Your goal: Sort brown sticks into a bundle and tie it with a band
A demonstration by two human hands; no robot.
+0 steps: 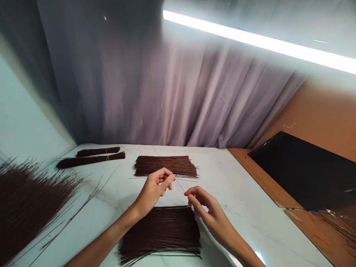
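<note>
A single thin stick (180, 185) slants between my two hands, its far end rising over the table's back edge. My left hand (159, 184) pinches it near the middle between thumb and fingertips. At its near end, my right hand (202, 204) has thumb and index finger close together on the tip. Below both hands lies a wide pile of dark brown sticks (164, 230), partly covered by my left wrist. Farther back, behind my left hand, sits a smaller pile of brown sticks (167, 165).
Two tied dark bundles (90, 161) lie at the back left of the white table (233, 193). A large mass of brown sticks (30, 207) fills the left, with loose sticks (83, 204) beside it. A black panel (303, 170) stands at the right.
</note>
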